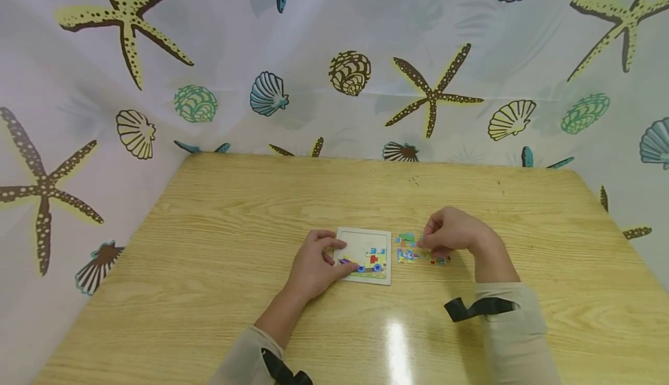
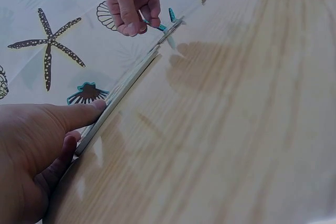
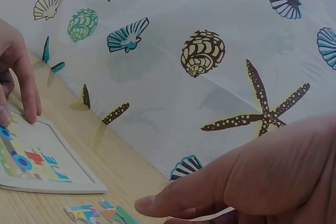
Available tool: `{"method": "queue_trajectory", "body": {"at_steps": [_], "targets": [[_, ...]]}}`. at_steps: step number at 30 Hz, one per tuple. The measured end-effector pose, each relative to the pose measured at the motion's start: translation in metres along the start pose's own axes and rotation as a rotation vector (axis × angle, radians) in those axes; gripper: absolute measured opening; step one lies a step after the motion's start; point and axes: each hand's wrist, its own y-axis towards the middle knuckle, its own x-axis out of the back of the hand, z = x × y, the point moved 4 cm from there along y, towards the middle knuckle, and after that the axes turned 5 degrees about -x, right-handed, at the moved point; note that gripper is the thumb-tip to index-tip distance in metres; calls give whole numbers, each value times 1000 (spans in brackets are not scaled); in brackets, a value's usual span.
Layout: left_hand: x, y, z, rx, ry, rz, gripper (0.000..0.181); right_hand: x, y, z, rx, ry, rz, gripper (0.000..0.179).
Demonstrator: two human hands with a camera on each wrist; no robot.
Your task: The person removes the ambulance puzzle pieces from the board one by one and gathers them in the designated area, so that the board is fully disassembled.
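A square puzzle board point(image 1: 366, 240) with a pale frame lies on the table. Pieces fitted along its lower part show a colourful vehicle with blue wheels point(image 1: 377, 267). My left hand point(image 1: 316, 266) rests at the board's left side, thumb on the fitted pieces and a forefinger on the upper left, as the right wrist view also shows. Just right of the board, my right hand point(image 1: 452, 234) hovers over loose puzzle pieces point(image 1: 406, 255), fingers bent and thumb close to the fingertips. I cannot tell whether a piece is between them.
More loose pieces point(image 1: 439, 259) lie under the right hand, partly hidden by it. The wooden table point(image 1: 235, 211) reaches back to a white curtain point(image 1: 313, 36) printed with starfish and shells. Black straps point(image 1: 481, 308) hang from both sleeves.
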Motion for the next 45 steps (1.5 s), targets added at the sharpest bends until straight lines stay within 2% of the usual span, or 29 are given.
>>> {"method": "queue_trajectory", "body": {"at_steps": [9, 21, 27, 34, 41, 45], "targets": [[1, 0, 1, 1, -10, -2, 47, -21, 8, 17, 75, 12, 58, 16], [-1, 1, 2, -5, 0, 2, 49, -46, 18, 30, 181, -9, 91, 20], [-1, 1, 2, -4, -7, 7, 49, -57, 19, 39, 167, -91, 66, 24], [0, 1, 2, -1, -7, 7, 48, -62, 16, 48, 145, -239, -44, 30], [1, 0, 1, -4, -15, 6, 48, -62, 12, 50, 103, -261, -72, 30], [1, 0, 1, -6, -15, 9, 48, -62, 13, 50, 112, -265, -67, 31]]}}
